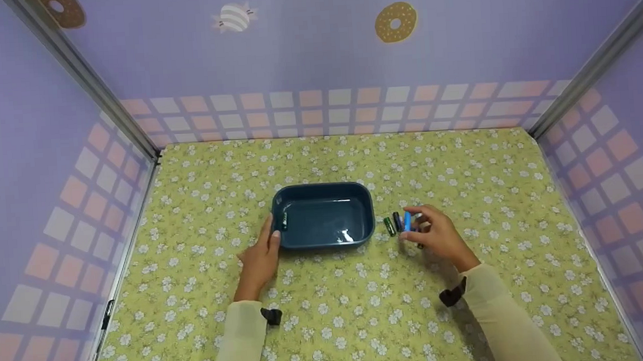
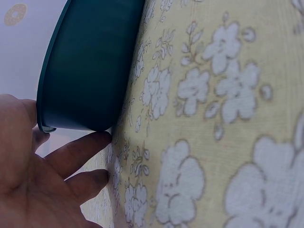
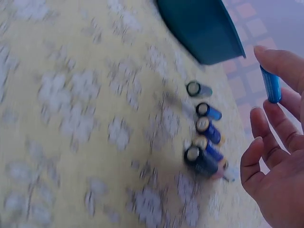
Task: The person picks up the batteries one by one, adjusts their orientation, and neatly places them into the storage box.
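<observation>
A dark teal rectangular basin (image 1: 325,244) stands on the cloth, a small green battery (image 1: 285,222) lying at its inner left end. At its left side, my left hand (image 1: 260,258) holds the rim, thumb over the edge and fingers along the outer wall; the left wrist view shows fingertips (image 2: 100,137) at its lower corner. Right of the basin, my right hand (image 1: 439,233) pinches a light blue battery (image 3: 271,85) between thumb and finger, raised above the cloth. Several batteries stand close together below it, among them a green one (image 1: 389,226) and a dark one (image 3: 202,160).
A yellow-green cloth (image 1: 330,319) with white flowers covers the table. Purple walls (image 1: 313,52) with pastel squares enclose the back and both sides, with metal posts (image 1: 86,77) in the corners. A black clip (image 1: 106,315) sits along the left edge.
</observation>
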Demonstrator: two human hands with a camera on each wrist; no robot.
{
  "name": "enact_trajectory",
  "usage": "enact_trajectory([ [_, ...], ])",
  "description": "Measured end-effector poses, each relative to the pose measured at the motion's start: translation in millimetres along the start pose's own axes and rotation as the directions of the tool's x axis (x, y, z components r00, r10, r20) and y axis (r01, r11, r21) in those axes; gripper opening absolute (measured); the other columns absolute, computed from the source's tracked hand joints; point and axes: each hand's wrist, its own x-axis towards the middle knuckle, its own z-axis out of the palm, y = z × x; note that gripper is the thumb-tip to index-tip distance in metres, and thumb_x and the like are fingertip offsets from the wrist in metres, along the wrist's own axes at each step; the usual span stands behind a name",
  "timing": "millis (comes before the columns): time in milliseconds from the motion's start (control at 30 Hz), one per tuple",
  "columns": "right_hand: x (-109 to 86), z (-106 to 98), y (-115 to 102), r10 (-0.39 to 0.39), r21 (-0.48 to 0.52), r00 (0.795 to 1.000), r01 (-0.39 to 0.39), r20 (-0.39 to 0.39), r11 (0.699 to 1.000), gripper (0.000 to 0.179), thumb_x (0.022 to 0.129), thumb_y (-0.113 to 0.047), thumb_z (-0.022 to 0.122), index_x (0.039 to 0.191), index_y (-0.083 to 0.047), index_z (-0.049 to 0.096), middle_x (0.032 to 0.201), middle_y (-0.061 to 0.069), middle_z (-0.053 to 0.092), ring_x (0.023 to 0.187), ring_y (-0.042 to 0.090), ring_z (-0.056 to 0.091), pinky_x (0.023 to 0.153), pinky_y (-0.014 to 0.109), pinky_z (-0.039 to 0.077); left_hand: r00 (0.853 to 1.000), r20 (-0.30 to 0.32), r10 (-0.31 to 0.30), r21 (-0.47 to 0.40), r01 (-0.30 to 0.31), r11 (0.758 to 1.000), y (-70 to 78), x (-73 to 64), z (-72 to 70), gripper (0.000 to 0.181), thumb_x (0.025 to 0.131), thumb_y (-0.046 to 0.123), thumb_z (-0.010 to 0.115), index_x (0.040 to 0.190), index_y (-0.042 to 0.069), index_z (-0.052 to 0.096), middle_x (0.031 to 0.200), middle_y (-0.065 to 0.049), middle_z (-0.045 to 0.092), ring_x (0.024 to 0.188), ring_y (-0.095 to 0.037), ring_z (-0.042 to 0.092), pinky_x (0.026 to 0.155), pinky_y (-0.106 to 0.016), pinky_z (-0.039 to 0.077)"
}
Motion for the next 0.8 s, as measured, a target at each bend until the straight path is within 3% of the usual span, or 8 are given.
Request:
enact_trajectory([
  [267,11.5,10.5,-16.6,-0.011,0.042,1.0,0.011,-0.018,0.999,0.054,0.086,-0.038,0.084,0.135,-0.034,0.061,0.126,0.0,0.06,0.096,0.03,0.063,0.07,0.034,0.055,1.0,-0.001,-0.003,-0.008,0.003,1.0,-0.8,-0.2,0.7,0.064,0.107,0.064,0.025,0.165,0.042,0.008,0.159,-0.009,0.046,0.145,-0.05,0.039,0.112,-0.08,-0.014],
  [567,29.7,22.5,-38.2,-0.017,0.094,1.0,0.018,-0.015,0.995,0.056,0.088,-0.024,0.084,0.139,-0.021,0.061,0.132,0.008,0.06,0.1,0.037,0.062,0.067,0.031,0.055,1.0,0.0,-0.007,0.008,0.007,1.0,-2.2,0.7,0.4,0.065,0.106,0.065,0.024,0.164,0.042,0.007,0.161,-0.01,0.042,0.146,-0.051,0.037,0.111,-0.081,-0.014],
  [800,47.9,32.6,-58.0,-0.049,0.117,0.999,0.05,-0.007,0.992,0.058,0.09,-0.022,0.082,0.142,-0.016,0.059,0.137,0.007,0.059,0.109,0.035,0.061,0.086,0.044,0.051,1.0,-0.002,-0.009,0.02,0.009,1.0,-0.8,0.8,0.4,0.065,0.107,0.065,0.023,0.165,0.042,0.007,0.162,-0.01,0.041,0.145,-0.051,0.038,0.112,-0.081,-0.012],
])
